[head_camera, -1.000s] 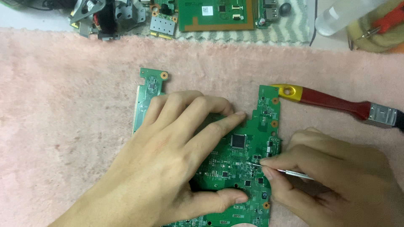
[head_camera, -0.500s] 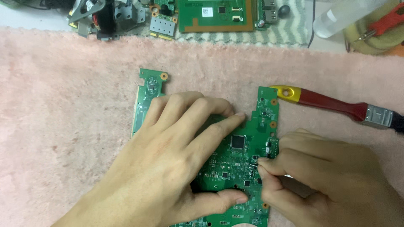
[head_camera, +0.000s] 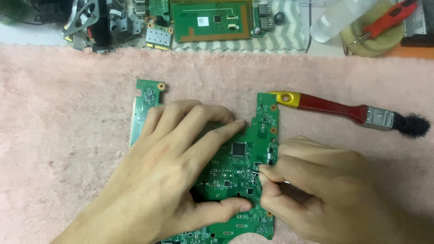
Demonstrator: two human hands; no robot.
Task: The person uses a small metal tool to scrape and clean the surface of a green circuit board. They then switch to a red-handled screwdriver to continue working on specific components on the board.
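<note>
A: Change since a second ago: the right hand [head_camera: 316, 190] has curled in. The thin metal tool that showed plainly between its fingers is now almost fully hidden; only a sliver shows by the knuckles. Fingertips have crept slightly further onto the board.

B: And the left hand [head_camera: 181, 171]?

A: Unmoved. Fingers spread, palm down, pressing flat on the green circuit board [head_camera: 246, 167]. Index tip reaches the board's upper notch; thumb lies along the lower part, near the curved cut-out.

B: Right hand's grip, now?

A: Fingers bunched tight together, pinching at a spot just right of the black square chip [head_camera: 238, 148]. Whether the tool is clamped between them, cannot tell: the fingers cover it.

B: Board position?

A: Flat on the pink fuzzy cloth [head_camera: 58, 135], centre-low in the head view, its bottom edge cut by the frame. A narrow green arm of it sticks out upper left of the left hand.

B: Surroundings?

A: A brush with a red handle [head_camera: 334, 108], yellow end and black bristles, lies on the cloth just right of the board's top corner, touching or nearly so. Beyond the cloth's far edge: another green board [head_camera: 212, 20], grey metal parts [head_camera: 97, 22], a clear plastic bottle [head_camera: 337, 18].
</note>
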